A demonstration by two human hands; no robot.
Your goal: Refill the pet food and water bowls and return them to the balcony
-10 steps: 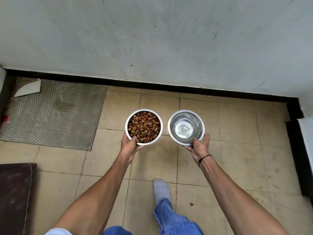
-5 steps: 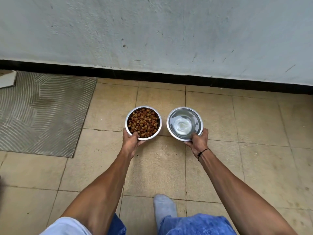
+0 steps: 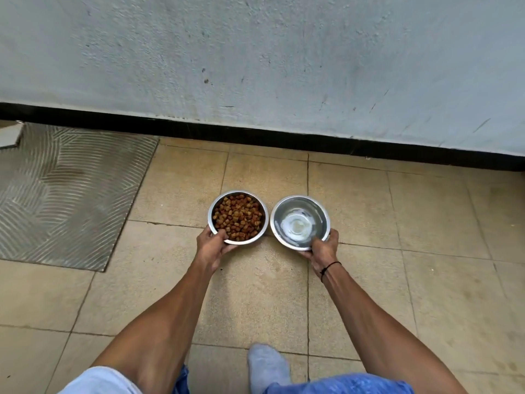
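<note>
Both grips are closed on bowl rims: my left hand (image 3: 211,247) pinches the near edge of the steel food bowl (image 3: 238,217), thumb over the lip and touching the kibble (image 3: 237,216), while my right hand (image 3: 322,248) clamps the near edge of the steel water bowl (image 3: 300,221), thumb hooked inside the rim. The two bowls sit side by side, just apart, low over the tan floor tiles (image 3: 255,294) a short way out from the black skirting (image 3: 255,135) of the pale wall (image 3: 255,52). I cannot tell whether their bases are already touching the floor or hanging just above it.

As I judge it, the set-down is the step in hand, and the water is the weak point. Each bowl is held from one side only, so the far edge wants to dip; if my right wrist tips forward, water slops over the far rim onto the tiles. Letting go before the base is flat would make it rock and splash. Brushing the rims together could jolt kibble out. My socked foot (image 3: 267,365) stands close behind, and wet tile under a sock is a slip waiting. The ribbed mat (image 3: 65,194) lies well to the left, out of the way.
</note>
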